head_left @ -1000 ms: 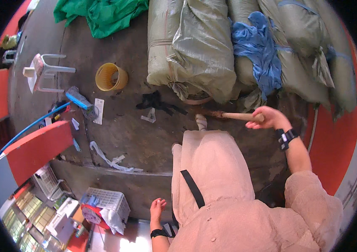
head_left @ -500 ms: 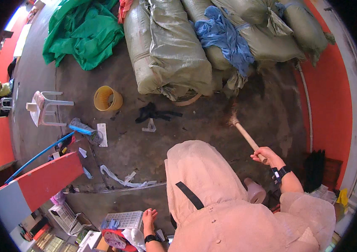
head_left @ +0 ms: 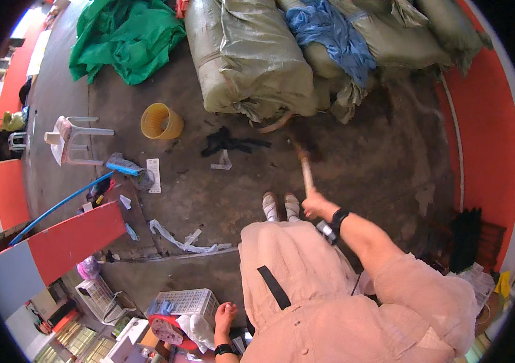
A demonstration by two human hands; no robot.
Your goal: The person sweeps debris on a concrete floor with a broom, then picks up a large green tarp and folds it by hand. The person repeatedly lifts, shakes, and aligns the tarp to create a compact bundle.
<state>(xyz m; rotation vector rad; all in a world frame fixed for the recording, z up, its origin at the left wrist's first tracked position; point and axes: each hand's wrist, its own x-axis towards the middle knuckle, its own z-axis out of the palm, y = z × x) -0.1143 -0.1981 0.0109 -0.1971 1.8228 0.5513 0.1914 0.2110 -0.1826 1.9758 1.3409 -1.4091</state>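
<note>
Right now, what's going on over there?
A person in a pink dress stands on a dirty concrete floor. The right hand grips a wooden-handled broom, its head blurred on the floor near the stuffed sacks. The left hand hangs free beside a white basket.

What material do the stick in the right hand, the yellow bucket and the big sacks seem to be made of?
The stick in the right hand looks like bare wood: pale tan, matte; its far end is blurred. The yellow bucket seems moulded plastic, with an even colour and a smooth rim. The big sacks look like woven plastic fabric, grey-green with a slight sheen and sharp creases, though the weave is too fine to confirm.
</note>
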